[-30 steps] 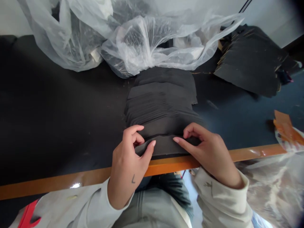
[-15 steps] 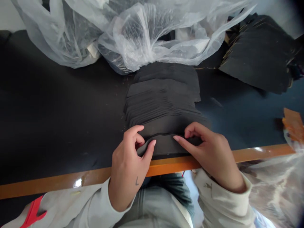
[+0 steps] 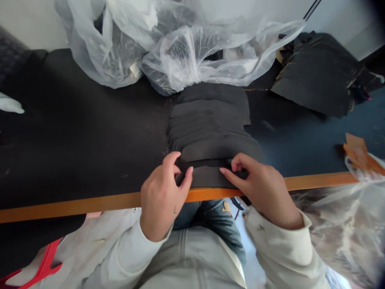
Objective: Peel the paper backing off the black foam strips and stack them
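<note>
A thin, flat black piece (image 3: 207,176) lies along the front edge of the table, its far edge slightly wavy. My left hand (image 3: 161,196) is closed on its left end, thumb on top and fingers curled at the far side. At the other end, my right hand (image 3: 266,186) pinches it between the thumb and a bent index finger. Just beyond, a fanned stack of similar black pieces (image 3: 210,132) overlaps in rows, with a dark gap between it and the held piece. The material's kind is unclear.
Clear plastic bags (image 3: 180,60) lie behind the stack. More black sheets (image 3: 313,76) are piled at the back right. Orange scraps (image 3: 362,154) sit near the right edge, above a large plastic bag (image 3: 345,228). The black table (image 3: 84,148) has an orange-brown edge (image 3: 90,205).
The view has shifted, bringing more of the left side into sight. The held piece lies flatter at the table edge, and the dark gap between it and the stack is wider. Both hands keep hold.
</note>
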`<state>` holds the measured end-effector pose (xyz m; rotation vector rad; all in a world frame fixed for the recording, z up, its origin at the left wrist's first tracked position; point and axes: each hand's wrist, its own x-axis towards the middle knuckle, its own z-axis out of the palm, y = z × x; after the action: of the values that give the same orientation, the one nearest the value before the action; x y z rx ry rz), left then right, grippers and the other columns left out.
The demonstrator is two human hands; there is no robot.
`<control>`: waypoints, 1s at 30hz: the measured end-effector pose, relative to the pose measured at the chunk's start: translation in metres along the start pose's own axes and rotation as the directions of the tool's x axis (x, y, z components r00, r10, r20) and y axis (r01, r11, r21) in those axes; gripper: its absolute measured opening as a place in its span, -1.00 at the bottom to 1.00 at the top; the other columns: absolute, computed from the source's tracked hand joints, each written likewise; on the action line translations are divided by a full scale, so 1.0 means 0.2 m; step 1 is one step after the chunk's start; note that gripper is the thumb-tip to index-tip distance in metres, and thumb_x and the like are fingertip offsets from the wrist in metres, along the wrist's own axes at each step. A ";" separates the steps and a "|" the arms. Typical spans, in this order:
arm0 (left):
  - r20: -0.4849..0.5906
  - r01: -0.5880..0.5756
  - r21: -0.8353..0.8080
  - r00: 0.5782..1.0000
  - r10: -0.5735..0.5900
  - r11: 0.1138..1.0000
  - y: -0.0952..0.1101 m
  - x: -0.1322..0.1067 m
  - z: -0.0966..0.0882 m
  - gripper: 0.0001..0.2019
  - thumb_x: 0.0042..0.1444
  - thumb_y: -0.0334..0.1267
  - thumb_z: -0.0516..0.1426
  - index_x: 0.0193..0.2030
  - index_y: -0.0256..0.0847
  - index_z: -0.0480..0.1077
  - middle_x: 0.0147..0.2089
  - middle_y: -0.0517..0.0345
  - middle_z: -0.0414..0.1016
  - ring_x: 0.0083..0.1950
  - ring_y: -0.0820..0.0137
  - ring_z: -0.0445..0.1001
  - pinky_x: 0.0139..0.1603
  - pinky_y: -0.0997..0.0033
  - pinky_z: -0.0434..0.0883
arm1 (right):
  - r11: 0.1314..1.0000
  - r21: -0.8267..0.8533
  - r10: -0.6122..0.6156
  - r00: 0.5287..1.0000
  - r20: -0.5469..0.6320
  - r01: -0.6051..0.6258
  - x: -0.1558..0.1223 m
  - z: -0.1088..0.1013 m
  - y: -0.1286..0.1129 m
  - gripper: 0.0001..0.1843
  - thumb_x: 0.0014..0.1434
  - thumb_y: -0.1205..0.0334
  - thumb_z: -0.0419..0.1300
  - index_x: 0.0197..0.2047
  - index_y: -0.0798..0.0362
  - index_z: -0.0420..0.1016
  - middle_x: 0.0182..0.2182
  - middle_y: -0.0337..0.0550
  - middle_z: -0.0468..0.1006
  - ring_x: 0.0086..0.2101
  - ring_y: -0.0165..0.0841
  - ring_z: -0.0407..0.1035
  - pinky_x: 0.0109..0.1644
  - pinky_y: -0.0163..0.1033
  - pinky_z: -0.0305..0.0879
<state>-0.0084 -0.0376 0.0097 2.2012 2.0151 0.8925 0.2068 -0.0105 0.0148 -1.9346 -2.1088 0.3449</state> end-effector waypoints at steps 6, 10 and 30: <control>0.059 0.082 -0.027 0.995 -0.080 0.996 -0.07 0.04 -0.14 -0.73 0.21 -0.06 0.17 -0.41 -0.16 0.35 -0.51 0.28 0.32 -0.46 0.45 0.33 -0.41 0.42 0.22 | 0.999 -0.022 0.037 0.999 0.024 -0.036 0.00 0.01 -0.01 -0.65 0.12 -0.11 0.23 -0.44 -0.05 0.29 -0.65 -0.36 0.34 -0.62 -0.42 0.15 -0.48 -0.31 -0.05; 0.109 0.082 0.007 0.991 -0.083 0.997 -0.06 0.02 -0.15 -0.68 0.21 -0.09 0.16 -0.51 -0.16 0.32 -0.53 0.27 0.32 -0.43 0.42 0.29 -0.40 0.40 0.17 | 0.998 -0.028 0.061 0.998 0.026 -0.061 0.00 0.01 -0.01 -0.64 0.10 -0.13 0.23 -0.45 -0.05 0.30 -0.64 -0.34 0.35 -0.60 -0.41 0.16 -0.48 -0.32 -0.07; 0.197 -0.043 -0.028 0.979 0.048 0.999 -0.15 -0.05 -0.07 -0.68 0.30 -0.23 0.12 -0.50 -0.16 0.23 -0.53 0.28 0.26 -0.42 0.41 0.20 -0.35 0.37 0.16 | 0.997 -0.075 -0.005 1.000 -0.025 0.003 0.00 0.04 0.04 -0.41 0.13 -0.43 -0.02 -0.49 -0.06 0.26 -0.73 -0.30 0.23 -0.71 -0.41 0.03 -0.56 -0.29 -0.17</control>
<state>-0.0408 -0.0463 0.0063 2.2316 1.8630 0.6670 0.2109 -0.0106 0.0045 -1.9653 -2.1381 0.2424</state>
